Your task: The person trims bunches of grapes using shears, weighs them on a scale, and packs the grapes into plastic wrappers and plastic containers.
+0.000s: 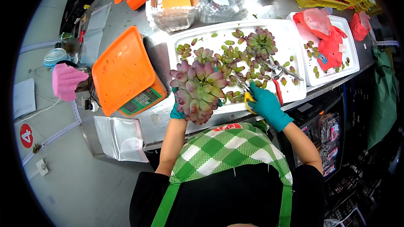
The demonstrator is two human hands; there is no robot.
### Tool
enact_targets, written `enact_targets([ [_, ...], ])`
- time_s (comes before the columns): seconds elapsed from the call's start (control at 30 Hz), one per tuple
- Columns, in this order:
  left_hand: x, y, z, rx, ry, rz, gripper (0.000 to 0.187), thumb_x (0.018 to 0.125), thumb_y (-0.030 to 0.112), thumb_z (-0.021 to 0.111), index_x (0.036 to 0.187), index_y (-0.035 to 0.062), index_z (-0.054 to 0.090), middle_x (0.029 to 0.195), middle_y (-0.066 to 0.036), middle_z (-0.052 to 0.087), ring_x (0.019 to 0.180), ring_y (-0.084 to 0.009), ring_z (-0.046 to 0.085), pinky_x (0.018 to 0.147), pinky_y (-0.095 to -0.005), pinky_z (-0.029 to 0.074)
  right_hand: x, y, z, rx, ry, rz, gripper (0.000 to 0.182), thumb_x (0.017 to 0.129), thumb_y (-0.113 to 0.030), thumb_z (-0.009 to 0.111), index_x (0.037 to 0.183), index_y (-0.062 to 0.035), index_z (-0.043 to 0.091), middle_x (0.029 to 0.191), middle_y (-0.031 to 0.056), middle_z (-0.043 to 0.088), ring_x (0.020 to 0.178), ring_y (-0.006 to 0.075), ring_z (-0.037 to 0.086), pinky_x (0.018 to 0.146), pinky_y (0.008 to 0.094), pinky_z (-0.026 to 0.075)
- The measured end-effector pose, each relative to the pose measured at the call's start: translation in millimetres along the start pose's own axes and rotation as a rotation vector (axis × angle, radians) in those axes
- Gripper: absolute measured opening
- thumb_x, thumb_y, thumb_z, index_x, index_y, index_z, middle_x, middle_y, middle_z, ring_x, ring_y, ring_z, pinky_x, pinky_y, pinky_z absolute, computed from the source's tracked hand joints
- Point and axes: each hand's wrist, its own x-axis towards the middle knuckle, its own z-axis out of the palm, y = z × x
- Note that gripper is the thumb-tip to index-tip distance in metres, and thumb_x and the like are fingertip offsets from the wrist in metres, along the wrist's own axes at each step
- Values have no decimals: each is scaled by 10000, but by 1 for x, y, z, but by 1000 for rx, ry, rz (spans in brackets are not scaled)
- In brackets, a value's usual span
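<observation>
holding a big bunch of grapes [197,90] up off the bench, the left hand [177,111] in a teal glove is mostly hidden behind the fruit, fingers clamped on the underside or stem; the exact grip cannot be made out. right hand [266,104], also teal-gloved, sits just right of the bunch, closed around the yellow handles of a pair of scissors [244,89], blades pointing up-left toward the bunch. hands are apart, bunch between them. just beyond both hands lies a white tray [290,33] strewn with loose grapes and a smaller bunch [260,43]. a second pair of scissors, red-handled [275,77], rests on the tray just above the right hand. left of the left hand: an orange scale [124,71], and nearer the body a clear plastic bag [120,136]. far beyond the hands, stacked clear punnets [174,2]. right of the right hand, another white tray with red bags [326,38].
</observation>
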Motion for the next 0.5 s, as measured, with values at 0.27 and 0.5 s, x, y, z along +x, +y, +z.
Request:
enact_targets([
  [0.27, -9, -19, 27, 268, -26, 52, 323, 761, 447, 409, 931, 176, 450, 963, -11, 428, 963, -219, 390, 888, -471, 240, -52, -37, -109, 797, 130, -287, 522, 718, 3, 562, 1213, -123, 455, 1057, 31, 532, 912, 136, 530, 770, 262, 429],
  [0.5, -12, -7, 11, 548, -47, 72, 336, 712, 461, 456, 904, 185, 465, 944, 11, 437, 975, -192, 380, 886, -455, 229, -55, -70, -147, -353, 392, -618, 510, 690, -179, 647, 1174, -162, 486, 804, 32, 495, 696, 197, 502, 591, 320, 406],
])
